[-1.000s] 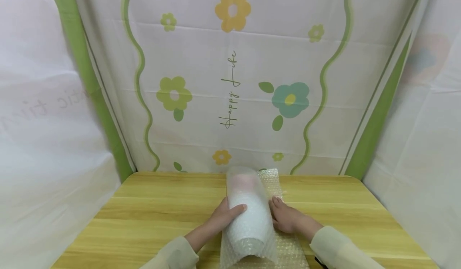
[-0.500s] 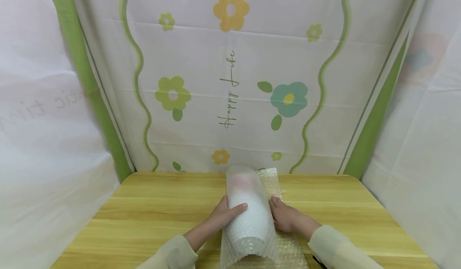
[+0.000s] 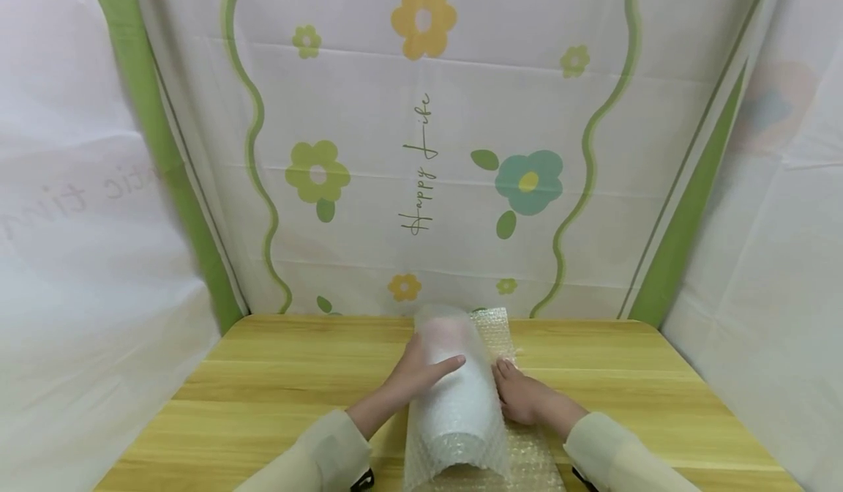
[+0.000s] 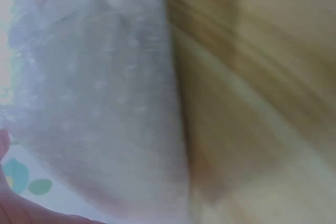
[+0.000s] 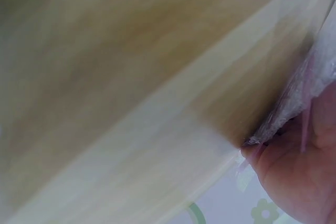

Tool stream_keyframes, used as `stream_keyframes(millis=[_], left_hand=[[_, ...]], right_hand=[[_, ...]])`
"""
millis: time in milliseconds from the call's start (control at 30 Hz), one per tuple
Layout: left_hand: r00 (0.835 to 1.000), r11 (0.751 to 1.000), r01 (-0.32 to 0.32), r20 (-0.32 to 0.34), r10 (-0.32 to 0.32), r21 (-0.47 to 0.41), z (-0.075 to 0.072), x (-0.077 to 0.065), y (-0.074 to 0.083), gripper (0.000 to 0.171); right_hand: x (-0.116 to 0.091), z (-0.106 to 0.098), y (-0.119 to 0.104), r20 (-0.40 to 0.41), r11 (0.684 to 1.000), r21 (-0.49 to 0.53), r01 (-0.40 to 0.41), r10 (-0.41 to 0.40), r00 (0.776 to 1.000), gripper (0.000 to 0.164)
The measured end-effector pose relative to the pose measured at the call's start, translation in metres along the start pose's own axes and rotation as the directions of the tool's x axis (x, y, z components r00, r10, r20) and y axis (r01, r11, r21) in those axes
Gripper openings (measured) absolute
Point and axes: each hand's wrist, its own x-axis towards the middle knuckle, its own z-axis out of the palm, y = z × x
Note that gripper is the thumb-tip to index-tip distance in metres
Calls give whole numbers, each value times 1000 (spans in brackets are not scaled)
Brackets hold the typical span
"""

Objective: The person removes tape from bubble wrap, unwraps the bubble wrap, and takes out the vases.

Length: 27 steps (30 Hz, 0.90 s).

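Bubble wrap (image 3: 527,455) swathes a pale object (image 3: 457,404) lying on the wooden table (image 3: 296,397). The left hand (image 3: 415,376) rests spread against it, thumb stretched across the top; the right hand (image 3: 522,395) touches the wrap's right side, but whether it pinches, I cannot tell.

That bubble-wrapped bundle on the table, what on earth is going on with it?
A person has both hands on a bubble-wrapped bundle lying on a wooden table. The left hand rests against one side, thumb stretched over the top; the right hand touches the other side. A flat strip of bubble wrap spreads out by the right hand, so the wrapping looks unfinished. Whatever is inside shows white, pinkish at the far end; I can't tell what it is.
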Motion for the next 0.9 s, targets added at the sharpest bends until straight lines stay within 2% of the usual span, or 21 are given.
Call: stream_keyframes(millis=[233, 500, 700, 800, 900], left_hand=[[999, 988, -17, 50, 9, 153, 9, 5, 18, 110], [998, 936, -16, 56, -4, 351, 19, 8, 23, 115], [994, 891, -4, 97, -45, 453, 24, 8, 27, 124], [992, 877, -19, 118, -43, 481, 25, 8, 26, 125], [991, 872, -25, 126, -42, 488, 25, 8, 25, 125]], right_hand=[[-1, -1, 0, 7, 999, 31, -17, 17, 1000, 56], [-1, -1, 0, 24, 997, 64, -33, 31, 999, 57], [1, 0, 1, 24, 999, 48, -17, 16, 1000, 54], [1, -1, 2, 26, 999, 34, -11, 10, 1000, 54], [1, -2, 2, 36, 1000, 25, -17, 16, 999, 55]])
